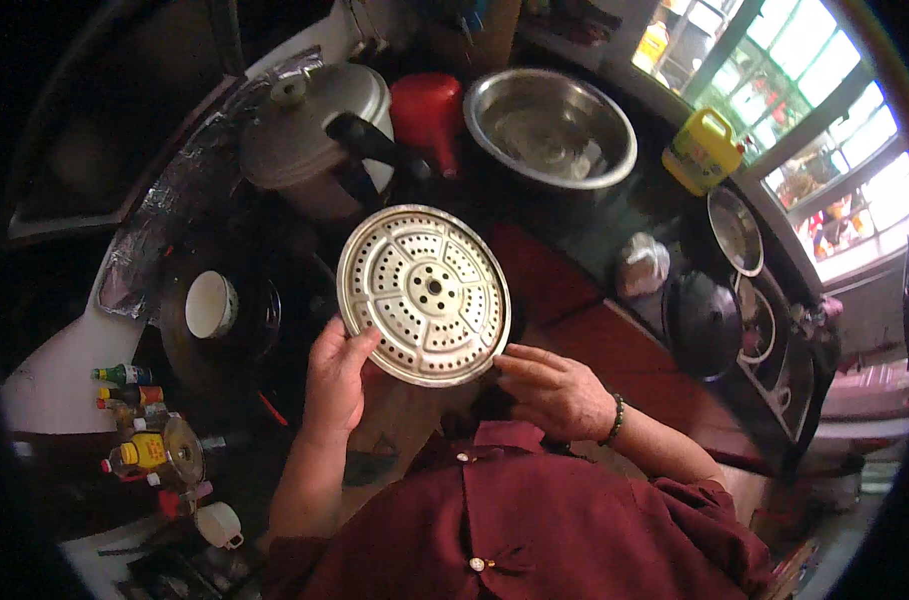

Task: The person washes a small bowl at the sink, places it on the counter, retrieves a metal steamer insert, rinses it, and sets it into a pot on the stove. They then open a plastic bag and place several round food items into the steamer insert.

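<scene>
A round perforated metal steamer rack (424, 296) is tilted up in front of my chest. My left hand (338, 375) grips its lower left rim, with the thumb across the holed face. At the lower right rim, the fingertips of my right hand (555, 386) touch or nearly touch the edge; whether they also grip it from behind is hidden. Beyond the rack stands a large metal pressure cooker (315, 127) with its lid on and a black handle. A wide stainless steel basin (552, 127) sits to the right of a red plastic item (426, 109).
A white bowl (210, 304) rests in the dark stove area at left, near seasoning bottles (135, 397). On the right are a knotted plastic bag (644, 265), a black wok or lid (702, 325), a smaller metal basin (735, 231) and a yellow jug (702, 154) by the window.
</scene>
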Demonstrator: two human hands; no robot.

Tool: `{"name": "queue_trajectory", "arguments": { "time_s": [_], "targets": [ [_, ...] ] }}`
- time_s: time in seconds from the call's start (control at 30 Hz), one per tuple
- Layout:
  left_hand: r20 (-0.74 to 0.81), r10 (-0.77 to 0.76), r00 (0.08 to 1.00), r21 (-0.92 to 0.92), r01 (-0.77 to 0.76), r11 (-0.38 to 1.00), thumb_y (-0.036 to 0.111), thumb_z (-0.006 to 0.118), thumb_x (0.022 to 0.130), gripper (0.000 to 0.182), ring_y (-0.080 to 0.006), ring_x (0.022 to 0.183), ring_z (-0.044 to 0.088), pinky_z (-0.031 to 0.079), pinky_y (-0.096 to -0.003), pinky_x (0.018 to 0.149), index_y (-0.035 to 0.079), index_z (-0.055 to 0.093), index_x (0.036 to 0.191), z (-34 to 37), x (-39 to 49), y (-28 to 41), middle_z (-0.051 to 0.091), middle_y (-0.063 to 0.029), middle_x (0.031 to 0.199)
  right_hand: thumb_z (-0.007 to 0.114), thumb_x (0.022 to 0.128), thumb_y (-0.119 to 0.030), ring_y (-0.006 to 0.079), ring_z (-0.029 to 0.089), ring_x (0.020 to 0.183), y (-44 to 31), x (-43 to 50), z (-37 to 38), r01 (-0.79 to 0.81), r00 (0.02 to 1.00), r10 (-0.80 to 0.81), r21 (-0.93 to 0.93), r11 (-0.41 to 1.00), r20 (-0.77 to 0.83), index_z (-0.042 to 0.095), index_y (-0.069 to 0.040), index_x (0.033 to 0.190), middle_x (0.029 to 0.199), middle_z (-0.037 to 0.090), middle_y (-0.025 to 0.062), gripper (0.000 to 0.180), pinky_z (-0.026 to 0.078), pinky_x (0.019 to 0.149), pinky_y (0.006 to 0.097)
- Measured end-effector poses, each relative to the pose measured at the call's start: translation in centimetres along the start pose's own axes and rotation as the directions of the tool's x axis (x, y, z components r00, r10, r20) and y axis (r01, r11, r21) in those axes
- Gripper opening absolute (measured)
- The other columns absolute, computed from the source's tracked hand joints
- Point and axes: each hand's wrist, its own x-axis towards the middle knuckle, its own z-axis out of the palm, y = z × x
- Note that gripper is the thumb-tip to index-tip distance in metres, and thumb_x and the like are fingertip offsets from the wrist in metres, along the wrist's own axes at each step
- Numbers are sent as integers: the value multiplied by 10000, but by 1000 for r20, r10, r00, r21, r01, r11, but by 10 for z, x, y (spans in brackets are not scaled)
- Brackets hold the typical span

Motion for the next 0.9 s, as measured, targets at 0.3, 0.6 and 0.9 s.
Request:
{"name": "queue_trajectory", "arguments": {
  "time_s": [0.3,0.6,0.9],
  "targets": [
    [83,-87,993,-11,88,996,23,529,918,308,-142,1033,613,478,-310,958,-3,553,1224,47,-40,-25,633,-100,1177,704,806,-401,342,180,1491,-50,22,4,15,998,-12,43,999,-60,360,-87,1491,1592,260,136,828,162,1190,528],
    [141,-24,990,71,14,997,11,536,899,334,-149,1058,603,447,-319,994,-5,564,1231,133,-70,-69,639,-91,1186,730,790,-89,347,380,1398,11,-134,-43,-411,733,478,246,878,-483,406,-23,1448,1504,395,201,736,307,1150,430],
    [248,-319,915,7,328,945,22,518,922,304,-168,1003,649,530,-331,919,-4,560,1223,248,-92,-141,664,-102,1127,732,700,-59,413,366,1393,6,-337,-97,-505,788,524,148,850,-323,422,-53,1451,1486,402,229,812,348,1138,448]
  ]
}}
